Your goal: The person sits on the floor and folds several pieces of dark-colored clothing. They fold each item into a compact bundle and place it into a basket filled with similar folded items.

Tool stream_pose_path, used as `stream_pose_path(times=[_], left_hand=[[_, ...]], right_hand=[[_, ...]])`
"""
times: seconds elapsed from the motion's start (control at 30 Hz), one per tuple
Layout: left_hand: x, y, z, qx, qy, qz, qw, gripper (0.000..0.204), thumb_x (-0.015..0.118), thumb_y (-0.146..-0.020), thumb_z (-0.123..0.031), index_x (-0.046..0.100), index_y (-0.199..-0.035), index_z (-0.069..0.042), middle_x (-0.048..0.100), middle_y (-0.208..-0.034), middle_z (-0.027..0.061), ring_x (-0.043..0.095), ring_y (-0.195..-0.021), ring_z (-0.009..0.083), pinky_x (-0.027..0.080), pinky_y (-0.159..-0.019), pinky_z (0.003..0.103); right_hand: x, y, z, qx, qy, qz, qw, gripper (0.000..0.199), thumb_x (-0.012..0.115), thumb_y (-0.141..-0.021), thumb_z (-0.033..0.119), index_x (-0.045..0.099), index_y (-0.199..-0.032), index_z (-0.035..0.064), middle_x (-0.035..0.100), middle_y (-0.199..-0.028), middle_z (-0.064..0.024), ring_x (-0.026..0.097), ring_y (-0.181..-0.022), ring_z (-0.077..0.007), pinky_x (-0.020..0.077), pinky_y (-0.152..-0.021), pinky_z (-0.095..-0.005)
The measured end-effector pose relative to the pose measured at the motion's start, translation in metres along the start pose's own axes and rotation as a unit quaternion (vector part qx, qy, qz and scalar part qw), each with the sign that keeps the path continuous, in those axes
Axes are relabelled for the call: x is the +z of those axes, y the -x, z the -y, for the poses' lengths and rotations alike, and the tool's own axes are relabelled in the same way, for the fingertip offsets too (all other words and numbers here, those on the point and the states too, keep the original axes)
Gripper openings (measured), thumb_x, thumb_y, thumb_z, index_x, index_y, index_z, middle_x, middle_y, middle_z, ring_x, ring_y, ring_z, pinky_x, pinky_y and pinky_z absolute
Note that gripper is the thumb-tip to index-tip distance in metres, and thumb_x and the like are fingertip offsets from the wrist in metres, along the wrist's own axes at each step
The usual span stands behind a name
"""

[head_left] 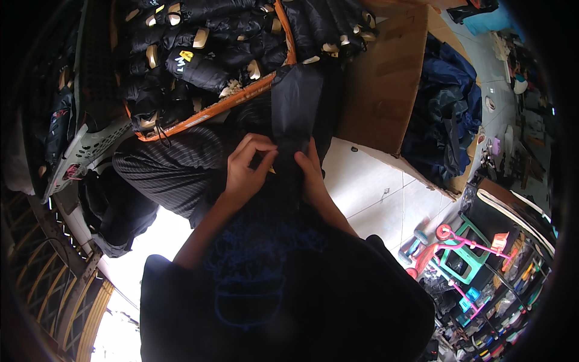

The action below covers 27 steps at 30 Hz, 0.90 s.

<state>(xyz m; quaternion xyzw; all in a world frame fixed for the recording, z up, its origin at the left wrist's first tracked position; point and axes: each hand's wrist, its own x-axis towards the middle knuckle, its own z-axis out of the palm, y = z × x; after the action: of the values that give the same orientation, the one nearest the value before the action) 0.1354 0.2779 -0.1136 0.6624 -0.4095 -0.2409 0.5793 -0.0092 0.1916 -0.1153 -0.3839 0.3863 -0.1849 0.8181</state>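
Observation:
A long strip of smooth black fabric [297, 99] lies before me, running from my lap up to the orange-rimmed container. My right hand [312, 172] grips its right edge, with the thumb on top and the other fingers mostly hidden behind it. At the fabric's left side, my left hand [248, 163] pinches thumb and forefinger together. What the pinch holds, if anything, is too small to make out. A tiny yellow piece [272, 170] shows just beside the left fingertips. The fabric's lower end blends into my dark clothing.
Rolled black bundles [205, 69] with tan pieces fill the orange-rimmed container [211, 111] ahead. To the right stands an open cardboard box [380, 90] with dark blue fabric [449, 102]. A perforated plastic basket [90, 151] is on the left; a green stool [464, 250] stands lower right.

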Motion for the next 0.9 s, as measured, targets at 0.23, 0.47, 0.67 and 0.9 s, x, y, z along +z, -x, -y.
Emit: stream_pose_path(times=[0.23, 0.47, 0.67, 0.9], left_hand=[[0.001, 0.002, 0.003, -0.154, 0.214, 0.035, 0.964, 0.018, 0.068, -0.083, 0.007, 0.061, -0.095, -0.004, 0.056, -0.106, 0.0048, 0.059, -0.088, 0.01, 0.052, -0.074, 0.025], [-0.001, -0.001, 0.004, -0.065, 0.086, 0.047, 0.993, 0.016, 0.067, -0.084, 0.006, 0.063, -0.096, -0.004, 0.058, -0.102, 0.0056, 0.06, -0.084, 0.0102, 0.052, -0.074, 0.025], [0.009, -0.003, -0.003, -0.152, 0.279, -0.041, 0.947, 0.013, 0.066, -0.085, 0.008, 0.066, -0.093, -0.001, 0.061, -0.1, 0.0053, 0.063, -0.086, 0.0109, 0.053, -0.074, 0.024], [-0.005, 0.0, -0.004, -0.022, 0.093, 0.036, 0.995, 0.012, 0.07, -0.082, 0.007, 0.071, -0.09, -0.002, 0.066, -0.099, 0.0071, 0.067, -0.086, 0.0128, 0.055, -0.071, 0.026]], right_hand=[[-0.006, 0.001, 0.006, 0.035, 0.008, 0.042, 0.998, 0.084, 0.062, -0.091, 0.024, 0.013, -0.155, -0.0011, 0.037, -0.146, -0.018, 0.039, -0.134, -0.0224, 0.0311, -0.11, -0.0314], [-0.008, 0.001, 0.003, 0.033, 0.097, 0.009, 0.995, 0.082, 0.067, -0.088, 0.022, 0.02, -0.152, -0.0008, 0.043, -0.142, -0.0169, 0.042, -0.132, -0.0222, 0.0331, -0.11, -0.0321], [0.002, 0.001, 0.014, 0.047, -0.048, -0.006, 0.998, 0.058, 0.068, -0.087, 0.012, 0.044, -0.139, 0.0004, 0.06, -0.122, -0.0113, 0.057, -0.114, -0.0191, 0.043, -0.1, -0.0316], [0.0, 0.008, 0.015, 0.045, -0.064, 0.002, 0.997, 0.053, 0.069, -0.087, 0.013, 0.049, -0.134, 0.0006, 0.062, -0.115, -0.0089, 0.06, -0.106, -0.0173, 0.0467, -0.094, -0.031]])
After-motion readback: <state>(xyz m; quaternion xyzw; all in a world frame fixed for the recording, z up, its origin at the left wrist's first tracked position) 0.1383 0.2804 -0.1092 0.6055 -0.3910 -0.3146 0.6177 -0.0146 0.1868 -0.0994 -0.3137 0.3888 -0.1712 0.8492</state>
